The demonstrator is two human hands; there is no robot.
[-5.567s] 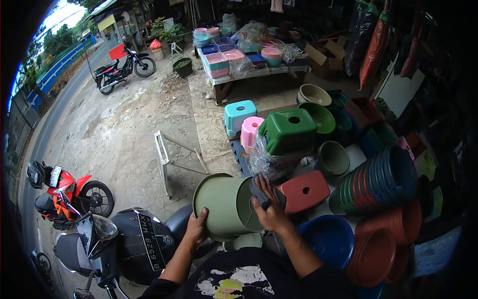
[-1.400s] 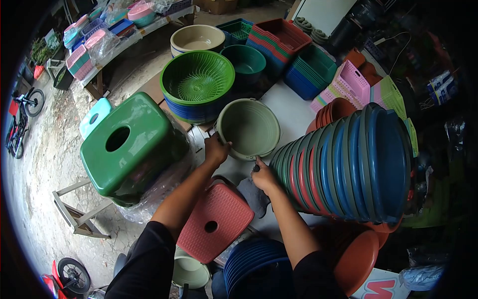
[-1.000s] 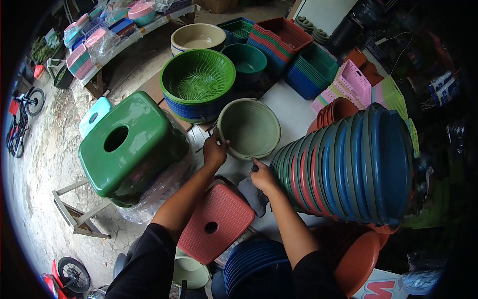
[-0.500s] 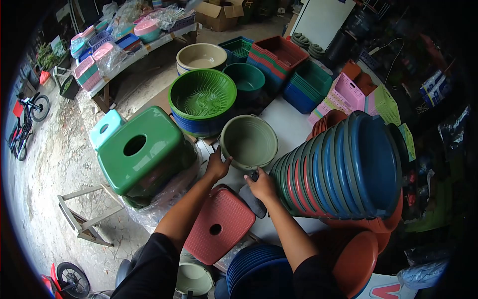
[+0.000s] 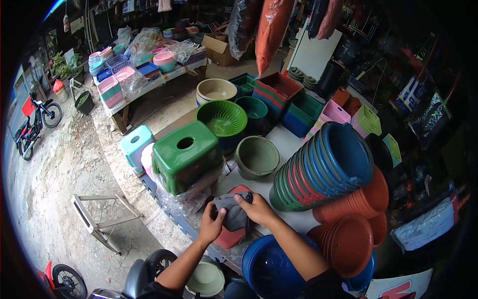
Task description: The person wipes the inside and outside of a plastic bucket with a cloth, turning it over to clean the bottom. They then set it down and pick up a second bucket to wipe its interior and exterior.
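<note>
A dark grey cloth [image 5: 232,211] is stretched between my two hands, above a red stool [image 5: 230,238]. My left hand [image 5: 212,224] pinches its left edge, thumb up. On the other side, my right hand [image 5: 255,208] grips the cloth's upper right part with the thumb on top. Just beyond my hands stands a grey-green bucket [image 5: 257,155], upright and apart from both. To the left is a glossy green stool [image 5: 185,158], partly wrapped in clear plastic. A slanted stack of blue, red and green buckets [image 5: 318,167] lies to the right.
Behind the bucket are a green basket [image 5: 221,117], a beige basin [image 5: 216,90] and red crates [image 5: 277,87]. Blue basins [image 5: 274,269] and terracotta pots [image 5: 343,245] sit close by my right arm. A small metal-framed stand [image 5: 107,217] is at left. Wrapped bundles [image 5: 273,32] hang overhead.
Both hands have left the grey-green bucket and come back nearer to me. The grey cloth, earlier beside my right hand, is now held up between both. The view has tilted upward.
</note>
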